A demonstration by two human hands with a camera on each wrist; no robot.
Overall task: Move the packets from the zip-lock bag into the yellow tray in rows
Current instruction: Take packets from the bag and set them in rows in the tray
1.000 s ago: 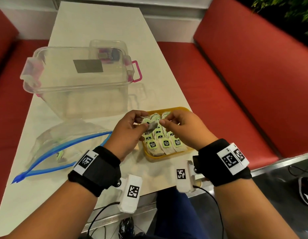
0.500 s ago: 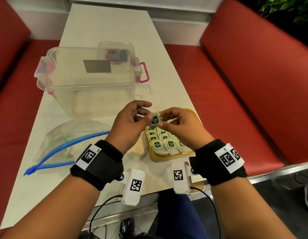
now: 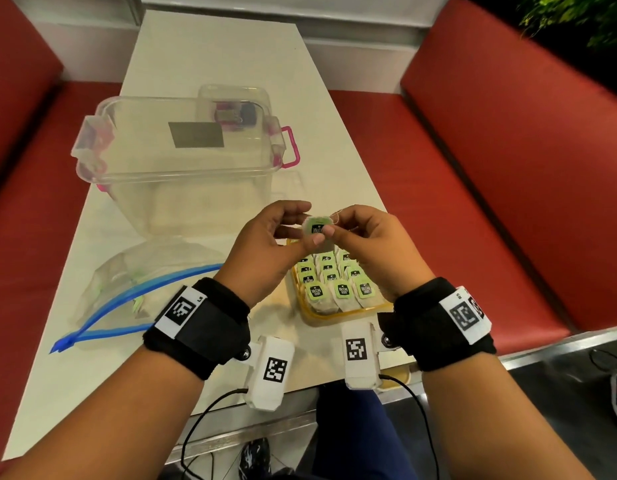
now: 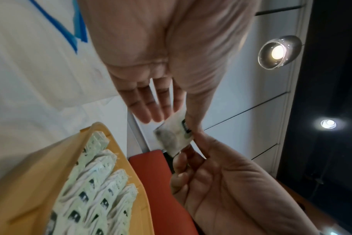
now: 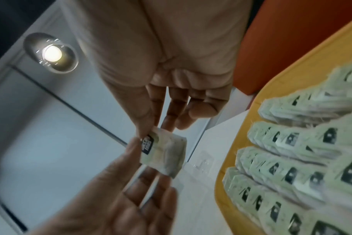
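Both hands meet above the yellow tray (image 3: pixel 312 317): the left hand (image 3: pixel 265 251) and right hand (image 3: pixel 373 247) each pinch one green-labelled packet (image 3: pixel 316 227) between thumb and fingertips. Its string seems to trail rightward. Rows of packets (image 3: pixel 334 282) fill the tray; the zip-lock bag (image 3: pixel 141 289) lies left on the worktop (image 3: pixel 231 64).

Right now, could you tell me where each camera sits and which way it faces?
Head: above, looking down the table; both forearms, left hand and right hand pinching one packet above the yellow tray.
Left wrist: under the left palm, looking along its fingers and upward; the right hand shows.
Right wrist: the mirror view; the left hand shows.
All share the packet and tray.
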